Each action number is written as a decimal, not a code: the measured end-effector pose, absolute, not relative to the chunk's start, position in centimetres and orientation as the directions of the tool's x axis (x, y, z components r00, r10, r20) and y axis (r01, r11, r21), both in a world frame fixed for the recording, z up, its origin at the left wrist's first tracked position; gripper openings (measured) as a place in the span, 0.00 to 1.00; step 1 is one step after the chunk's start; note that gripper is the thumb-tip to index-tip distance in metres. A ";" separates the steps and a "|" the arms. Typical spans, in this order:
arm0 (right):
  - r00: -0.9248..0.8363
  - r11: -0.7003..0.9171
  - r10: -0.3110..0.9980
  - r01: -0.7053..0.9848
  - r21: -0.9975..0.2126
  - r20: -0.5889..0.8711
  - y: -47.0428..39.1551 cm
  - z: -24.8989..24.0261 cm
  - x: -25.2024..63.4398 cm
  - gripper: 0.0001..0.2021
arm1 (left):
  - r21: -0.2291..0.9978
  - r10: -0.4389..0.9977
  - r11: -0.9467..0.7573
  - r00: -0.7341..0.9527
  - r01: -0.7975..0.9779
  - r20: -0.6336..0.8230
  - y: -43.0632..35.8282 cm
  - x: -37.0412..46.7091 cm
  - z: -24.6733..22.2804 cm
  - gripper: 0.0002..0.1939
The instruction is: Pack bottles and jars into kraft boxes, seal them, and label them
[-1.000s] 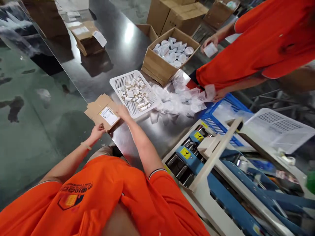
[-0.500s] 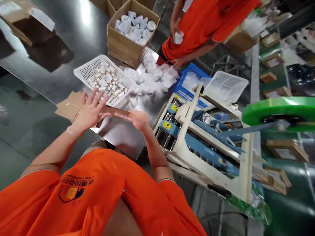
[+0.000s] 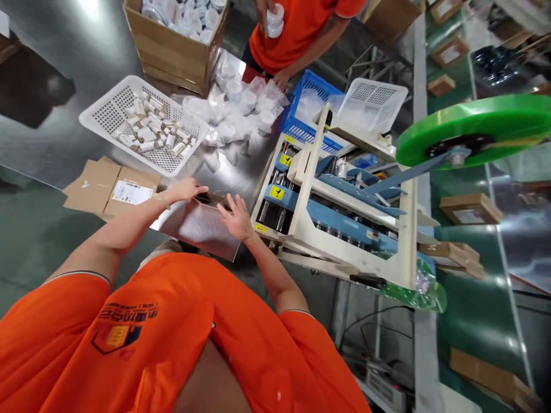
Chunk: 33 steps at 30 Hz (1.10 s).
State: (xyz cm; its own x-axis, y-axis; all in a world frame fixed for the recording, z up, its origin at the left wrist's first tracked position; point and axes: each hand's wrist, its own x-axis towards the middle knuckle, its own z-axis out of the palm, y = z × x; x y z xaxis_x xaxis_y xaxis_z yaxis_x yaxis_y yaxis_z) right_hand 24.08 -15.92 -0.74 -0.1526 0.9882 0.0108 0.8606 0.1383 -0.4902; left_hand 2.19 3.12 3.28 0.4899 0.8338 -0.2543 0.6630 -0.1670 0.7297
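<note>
Now off the cartons (image 3: 98,184) mid-left, the left hand (image 3: 185,190) pinches a box (image 3: 214,200) that may slip, the right hand (image 3: 238,220) being spread.

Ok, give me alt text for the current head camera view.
The left hand holds a small piece of cardboard over a metal table, the right hand open beside it. Nearby are a white basket of small white cylinders, a co-worker holding round containers, and a blue-and-cream machine.
</note>
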 end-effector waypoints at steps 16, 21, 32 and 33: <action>0.078 -0.250 0.965 -0.002 -0.968 -0.250 -10.6 -2.3 25.6 0.22 | 0.558 0.692 -0.548 0.713 0.623 -0.117 1.4 5.5 3.7 0.30; 0.034 -0.189 0.982 0.059 -0.980 -0.188 -10.9 -2.1 25.9 0.21 | 0.564 0.484 -0.681 0.865 0.467 -0.131 0.0 5.9 2.8 0.18; 0.140 -0.177 0.984 0.833 -0.525 -0.109 -9.6 0.8 25.8 0.48 | 0.522 0.831 -0.364 0.522 0.771 -0.192 0.3 8.6 0.3 0.44; 0.133 -0.189 0.980 0.857 -0.480 -0.148 -10.2 0.3 25.0 0.51 | 0.564 0.830 -0.336 0.520 0.754 -0.202 0.4 8.6 -0.2 0.46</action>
